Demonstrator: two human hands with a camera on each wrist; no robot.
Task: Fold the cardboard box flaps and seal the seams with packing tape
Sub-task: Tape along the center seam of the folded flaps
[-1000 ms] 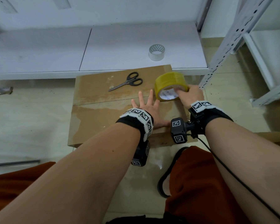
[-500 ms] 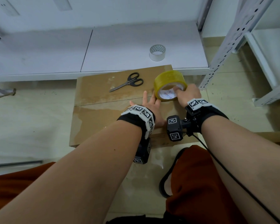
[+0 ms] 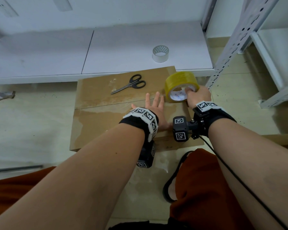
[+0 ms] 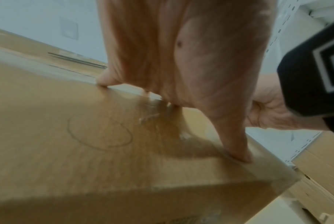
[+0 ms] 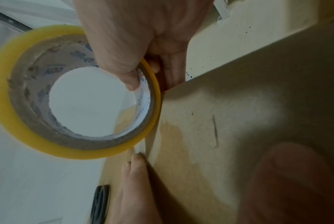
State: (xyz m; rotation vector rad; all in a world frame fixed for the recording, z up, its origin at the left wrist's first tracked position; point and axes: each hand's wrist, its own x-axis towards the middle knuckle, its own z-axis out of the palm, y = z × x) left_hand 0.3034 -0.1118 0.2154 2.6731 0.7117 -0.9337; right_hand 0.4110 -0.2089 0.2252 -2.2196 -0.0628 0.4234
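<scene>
Closed cardboard box (image 3: 106,117) at frame centre, its flaps folded flat: the left hand (image 3: 154,108) presses straight fingers on the top, while the right hand (image 3: 198,97) grips the yellow tape roll (image 3: 181,80) beside them, near black scissors (image 3: 130,85).

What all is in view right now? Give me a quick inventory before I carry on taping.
cardboard box: one, brown, on the floor in front of the person, flaps folded shut
packing tape roll: one, yellow, standing on edge on the box near its right edge
scissors: one pair, black handles, lying on the far flap
clear tape roll: one, clear, on the white board beyond the box
metal shelving: white, to the right
flat cardboard: brown, stacked right of the box
left hand: flat on the box top, fingers straight
right hand: grips the packing tape roll, thumb inside its core
</scene>
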